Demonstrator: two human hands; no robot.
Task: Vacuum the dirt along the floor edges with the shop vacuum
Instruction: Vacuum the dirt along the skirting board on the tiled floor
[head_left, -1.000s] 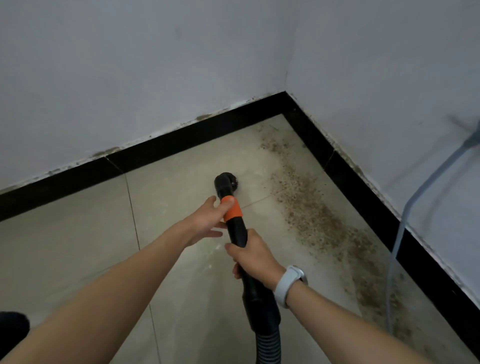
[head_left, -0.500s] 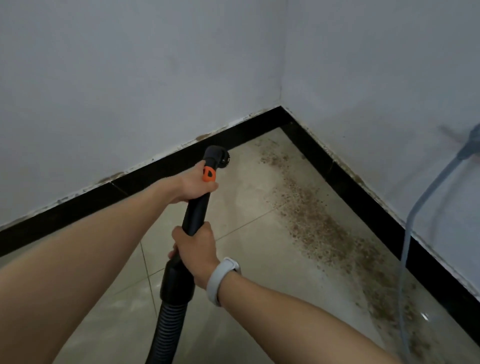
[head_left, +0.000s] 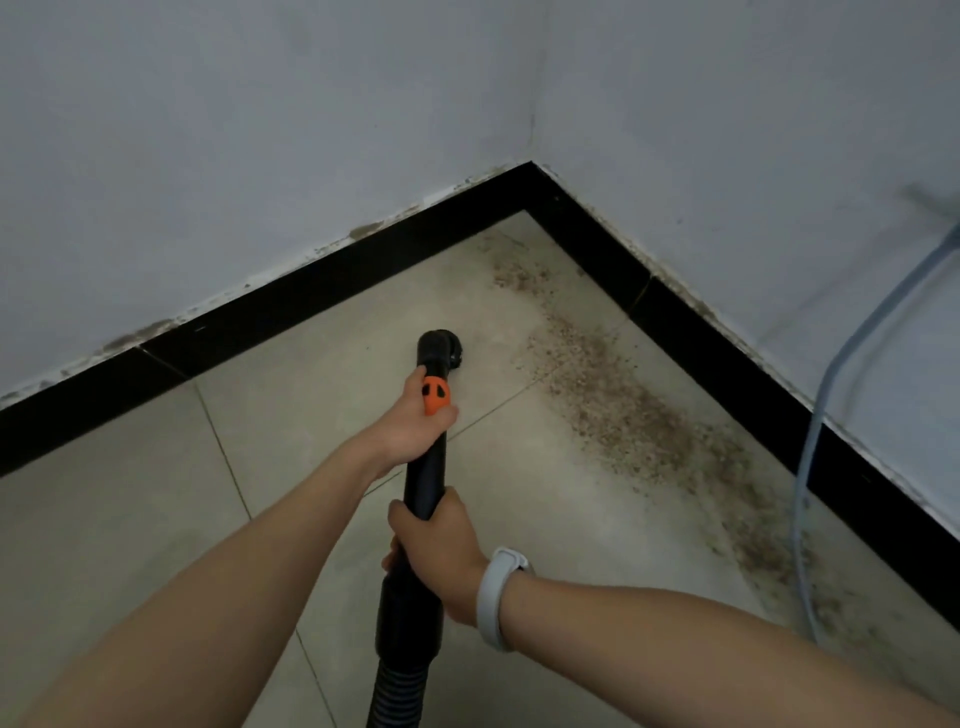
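Note:
I hold a black vacuum wand with an orange collar and a round nozzle at its far end. My left hand grips the wand at the orange collar. My right hand, with a pale wristband, grips it lower down, just above the ribbed hose. The nozzle sits over the beige tiles, left of a long band of brown dirt that runs along the right-hand wall toward the corner.
Black skirting lines both white walls and meets at the corner. A grey-blue cable hangs down the right wall and trails over the dirt on the floor. Beige tiled floor spreads to the left.
The wand has swung right and down from near the left skirting, so the nozzle now sits closer to the dirt band. Both hands kept their grip.

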